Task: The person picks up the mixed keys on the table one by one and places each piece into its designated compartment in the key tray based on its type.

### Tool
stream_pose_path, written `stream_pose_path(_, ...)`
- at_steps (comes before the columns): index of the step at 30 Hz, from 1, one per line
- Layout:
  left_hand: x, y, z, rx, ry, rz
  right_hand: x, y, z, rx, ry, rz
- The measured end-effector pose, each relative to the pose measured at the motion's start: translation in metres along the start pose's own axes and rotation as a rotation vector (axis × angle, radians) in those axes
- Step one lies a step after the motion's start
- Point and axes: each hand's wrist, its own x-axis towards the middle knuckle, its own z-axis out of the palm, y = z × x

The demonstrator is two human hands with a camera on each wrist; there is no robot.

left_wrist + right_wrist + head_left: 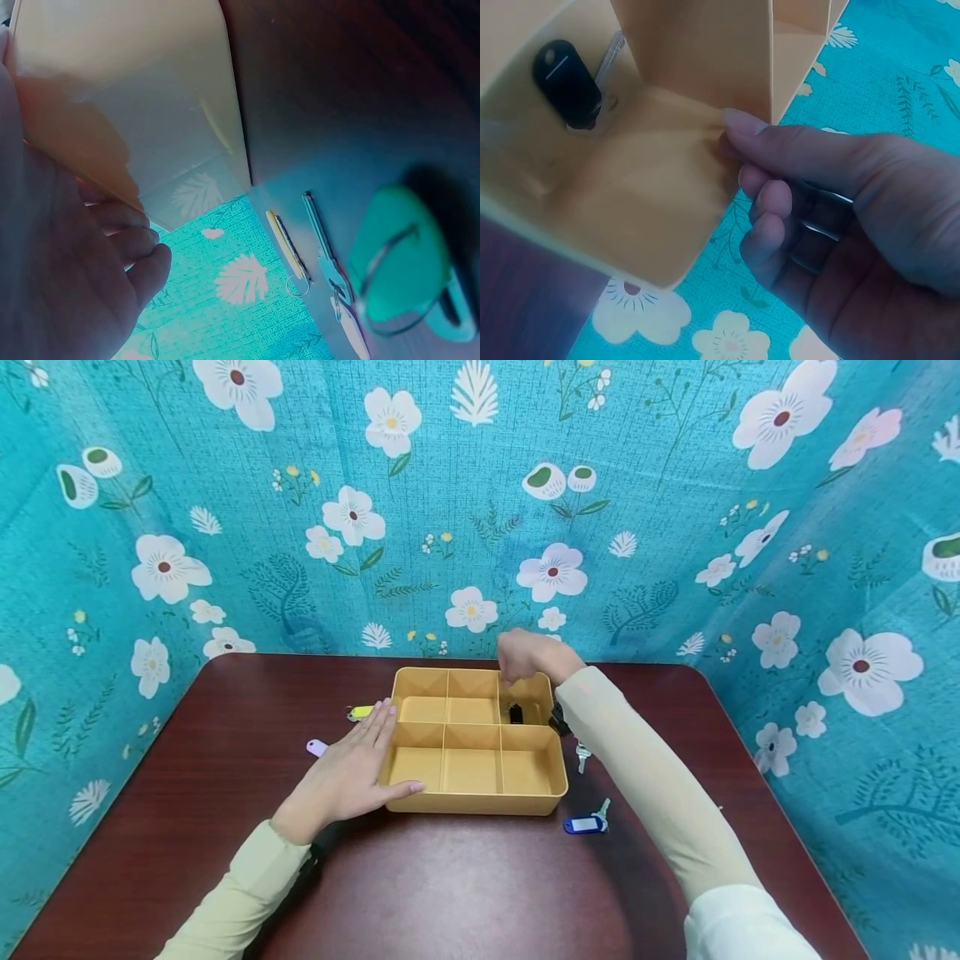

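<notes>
Left hand, head view: straight-fingered on left side of tan tray, mid-table. Right hand curled at far rim; can't tell if gripping. Uneven push could skew tray into blue tag. Left wrist: green tag apart from tray, bumpable. Right wrist: black tag in far-right compartment; tipping could slide it.

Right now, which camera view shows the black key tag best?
The right wrist view: the black key tag appears large there, with its key visible. The head view shows it small, in the far right compartment of the tan organizer; the left wrist view doesn't show it.
</notes>
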Motion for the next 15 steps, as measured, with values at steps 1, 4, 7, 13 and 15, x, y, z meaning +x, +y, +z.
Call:
stream_pose_path(1, 0.0, 0.0, 0.0, 0.001, 0.002, 0.0, -0.001, 0.0, -0.001, 0.001, 0.003, 0.005)
stream_pose_path(4, -0.001, -0.001, 0.0, 0.009, 0.005, -0.002, -0.003, 0.0, -0.002, -0.002, 0.006, 0.006)
stream_pose_path(7, -0.001, -0.002, 0.0, 0.014, 0.005, -0.002, -0.006, 0.0, -0.004, 0.0, 0.006, -0.009)
stream_pose_path(13, -0.001, 0.0, 0.001, 0.007, -0.001, -0.002, -0.016, -0.001, -0.007, 0.007, 0.016, -0.037)
stream_pose_path(15, -0.001, 0.0, 0.001, 0.007, 0.0, 0.0, -0.02, -0.002, -0.008, 0.011, 0.021, -0.044)
